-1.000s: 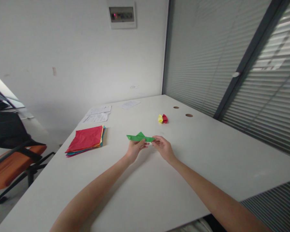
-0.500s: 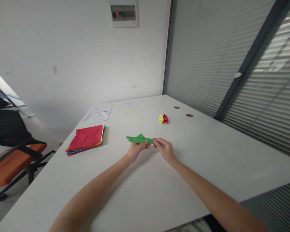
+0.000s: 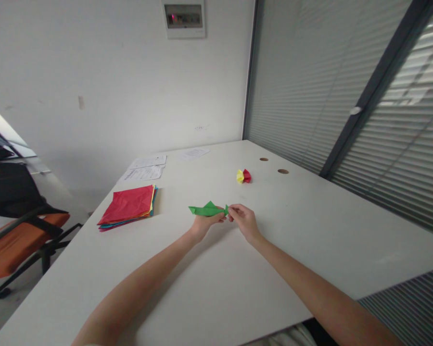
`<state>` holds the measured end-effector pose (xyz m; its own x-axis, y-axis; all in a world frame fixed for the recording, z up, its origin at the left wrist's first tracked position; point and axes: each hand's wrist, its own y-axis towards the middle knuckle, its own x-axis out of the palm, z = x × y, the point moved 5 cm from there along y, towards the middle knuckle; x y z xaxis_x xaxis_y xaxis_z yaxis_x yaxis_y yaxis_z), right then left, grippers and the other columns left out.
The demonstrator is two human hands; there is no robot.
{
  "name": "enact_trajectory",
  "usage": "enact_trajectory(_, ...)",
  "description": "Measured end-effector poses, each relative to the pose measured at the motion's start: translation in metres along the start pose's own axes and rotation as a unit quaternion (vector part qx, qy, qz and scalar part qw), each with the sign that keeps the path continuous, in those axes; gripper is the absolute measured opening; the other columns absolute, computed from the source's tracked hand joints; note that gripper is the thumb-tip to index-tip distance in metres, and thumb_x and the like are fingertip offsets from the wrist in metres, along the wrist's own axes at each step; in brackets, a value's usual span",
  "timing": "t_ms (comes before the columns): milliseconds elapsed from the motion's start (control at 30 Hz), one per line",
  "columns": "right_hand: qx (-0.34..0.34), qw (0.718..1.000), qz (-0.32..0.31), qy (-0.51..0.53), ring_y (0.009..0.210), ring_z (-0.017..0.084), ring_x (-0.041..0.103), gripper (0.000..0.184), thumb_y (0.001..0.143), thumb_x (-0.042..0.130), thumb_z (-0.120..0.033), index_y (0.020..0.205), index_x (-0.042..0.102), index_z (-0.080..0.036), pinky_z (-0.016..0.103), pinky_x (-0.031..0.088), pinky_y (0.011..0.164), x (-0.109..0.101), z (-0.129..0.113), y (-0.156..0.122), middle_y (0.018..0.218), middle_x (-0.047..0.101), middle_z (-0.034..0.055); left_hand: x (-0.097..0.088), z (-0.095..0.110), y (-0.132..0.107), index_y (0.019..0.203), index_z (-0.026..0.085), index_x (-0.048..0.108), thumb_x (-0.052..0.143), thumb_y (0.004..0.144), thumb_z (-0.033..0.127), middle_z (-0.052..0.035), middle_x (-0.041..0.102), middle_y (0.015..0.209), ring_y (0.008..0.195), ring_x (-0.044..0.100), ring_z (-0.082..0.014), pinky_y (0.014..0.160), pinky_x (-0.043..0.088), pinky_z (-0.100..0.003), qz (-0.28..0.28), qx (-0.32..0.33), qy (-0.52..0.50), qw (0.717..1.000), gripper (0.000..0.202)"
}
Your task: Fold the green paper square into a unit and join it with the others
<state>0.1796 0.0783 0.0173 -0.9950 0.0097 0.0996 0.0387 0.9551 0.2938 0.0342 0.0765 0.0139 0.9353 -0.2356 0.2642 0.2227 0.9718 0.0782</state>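
Note:
A long, narrow piece of folded green paper (image 3: 205, 210) is held just above the table, with a pointed tip at its left end and a triangular peak on its upper edge. My left hand (image 3: 206, 225) grips it from below, thumb along the near side and the other fingers mostly hidden behind. At the paper's right end, my right hand (image 3: 244, 221) is closed in a pinch on a small upright flap. Both hands are close together over the middle of the white table (image 3: 209, 288).
A stack of coloured paper sheets (image 3: 130, 205), red on top, lies to the left. Farther back are a yellow and red folded paper piece (image 3: 243, 176), printed sheets (image 3: 144, 172) and two round holes in the tabletop. An orange-seated chair (image 3: 18, 235) stands at left; blinds line the right.
The green paper's right end now has a small flap standing up, where it was lying flat along the strip. Both hands stay in nearly the same place.

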Motion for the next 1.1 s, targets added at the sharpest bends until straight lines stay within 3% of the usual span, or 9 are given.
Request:
enact_trajectory(200,0.0,0.997,-0.064,0.045,0.057,0.015,0.06,0.039,0.07,0.071,-0.052,0.084,0.066,-0.016,0.029,0.051,0.057,0.004,-0.001,-0.002,0.064,0.066,0.0026,0.007,0.011,-0.002,0.083,0.011,0.071,0.073,0.071,0.032,-0.0078,0.069,0.081,0.075,0.063,-0.0171,0.076,0.048,-0.03,-0.072,0.01,-0.012,0.997,0.024)
enact_trajectory(800,-0.005,0.999,-0.046,0.021,0.058,0.016,0.063,0.035,0.064,0.077,-0.048,0.077,0.066,-0.017,0.03,0.054,0.061,0.0,0.0,0.0,0.063,0.067,0.0024,0.003,0.003,-0.001,0.087,0.01,0.071,0.08,0.066,0.032,-0.0076,0.07,0.082,0.076,0.064,-0.0145,0.074,0.047,-0.026,-0.052,-0.014,-0.045,0.998,0.032)
enact_trajectory(967,-0.1,0.993,-0.034,-0.06,0.064,0.016,0.063,0.025,0.075,0.069,-0.043,0.08,0.065,-0.019,0.031,0.054,0.065,0.0,-0.005,-0.005,0.071,0.065,0.003,-0.001,0.002,-0.001,0.092,0.007,0.066,0.08,0.065,0.038,-0.006,0.068,0.076,0.068,0.063,-0.0124,0.072,0.048,-0.027,0.014,-0.041,-0.073,0.996,0.043)
enact_trajectory(1100,-0.184,0.974,-0.064,-0.114,0.075,0.017,0.062,0.016,0.082,0.064,-0.036,0.086,0.067,-0.02,0.031,0.054,0.072,0.004,-0.014,-0.012,0.081,0.062,0.004,-0.005,0.007,-0.002,0.101,0.01,0.057,0.083,0.062,0.032,-0.0021,0.066,0.071,0.062,0.063,-0.0116,0.072,0.05,-0.029,0.066,-0.034,-0.086,0.994,0.052)
